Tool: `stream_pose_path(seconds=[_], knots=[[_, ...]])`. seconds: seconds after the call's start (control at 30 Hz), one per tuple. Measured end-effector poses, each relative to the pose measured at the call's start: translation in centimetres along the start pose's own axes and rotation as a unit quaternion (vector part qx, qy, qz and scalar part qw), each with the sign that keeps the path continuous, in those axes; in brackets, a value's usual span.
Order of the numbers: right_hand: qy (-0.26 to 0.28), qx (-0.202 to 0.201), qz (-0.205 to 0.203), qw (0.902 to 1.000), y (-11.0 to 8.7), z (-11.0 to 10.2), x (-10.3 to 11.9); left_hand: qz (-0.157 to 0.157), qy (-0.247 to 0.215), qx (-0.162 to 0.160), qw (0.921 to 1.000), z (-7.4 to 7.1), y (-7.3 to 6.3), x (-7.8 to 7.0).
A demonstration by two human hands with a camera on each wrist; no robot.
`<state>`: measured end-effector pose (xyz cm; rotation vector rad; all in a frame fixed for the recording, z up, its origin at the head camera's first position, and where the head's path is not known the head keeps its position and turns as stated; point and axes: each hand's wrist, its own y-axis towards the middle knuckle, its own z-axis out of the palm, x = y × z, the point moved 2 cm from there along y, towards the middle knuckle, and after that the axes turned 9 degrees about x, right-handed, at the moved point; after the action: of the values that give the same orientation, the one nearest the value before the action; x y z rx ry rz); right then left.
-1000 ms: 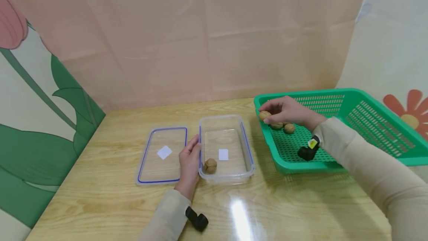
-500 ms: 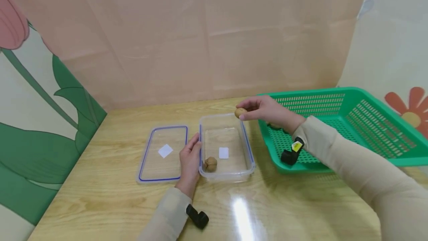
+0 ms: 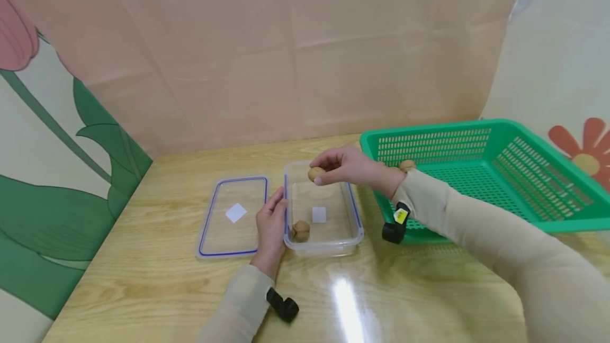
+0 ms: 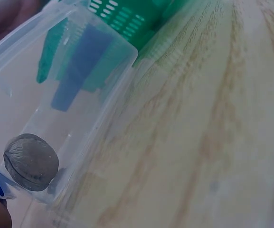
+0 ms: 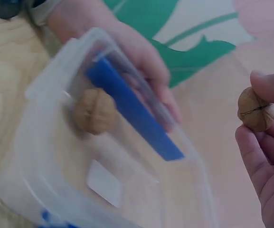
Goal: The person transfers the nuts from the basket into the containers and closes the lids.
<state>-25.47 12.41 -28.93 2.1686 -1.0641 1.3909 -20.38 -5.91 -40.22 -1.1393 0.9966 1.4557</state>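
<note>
The table (image 3: 314,290) extends from the frame's bottom to the near edges of the lid (image 3: 233,234), box (image 3: 324,246) and basket (image 3: 567,225). The left hand (image 3: 270,226) rests against the outside of the box's left wall, fingers extended and together; it occupies the gap between box and lid. The lid lies flat. A second walnut (image 3: 301,231) sits inside the box at its near left corner. A strip of table separates the box's right edge from the basket's left edge; the right arm spans this strip. The right hand (image 3: 345,167) has thumb and fingers clamped on the walnut (image 3: 316,174), above the box's far end. A basket walnut (image 3: 407,165) lies toward the basket's far left corner, partly behind the sleeve (image 3: 457,210).
</note>
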Motion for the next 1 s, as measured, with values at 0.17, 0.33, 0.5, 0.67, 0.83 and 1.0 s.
stream_pose_path(seconds=[0.17,0.33,0.5,0.67,0.83,1.0], knots=[[-0.012,0.041,0.022,0.9989,1.1,2.0,-0.3,0.001,-0.003,0.001,1.0,0.1,-0.1,0.2],[-0.034,0.057,0.039,0.997,2.0,2.8,-0.1,-0.002,-0.003,0.001,1.0,-0.1,0.0,0.3],[-0.053,0.071,0.057,0.9944,2.9,3.0,-0.4,0.0,0.002,0.003,1.0,-0.2,0.0,0.2],[-0.077,0.092,0.054,0.9913,3.8,3.1,-0.7,-0.002,0.005,0.004,1.0,-0.2,0.1,0.1],[-0.106,0.115,0.051,0.9864,4.8,3.3,-0.9,0.0,0.008,0.004,1.0,-0.2,0.2,-0.1],[-0.115,0.158,0.073,0.9779,5.6,3.7,-1.3,0.001,0.002,0.006,1.0,-0.2,0.2,0.0]])
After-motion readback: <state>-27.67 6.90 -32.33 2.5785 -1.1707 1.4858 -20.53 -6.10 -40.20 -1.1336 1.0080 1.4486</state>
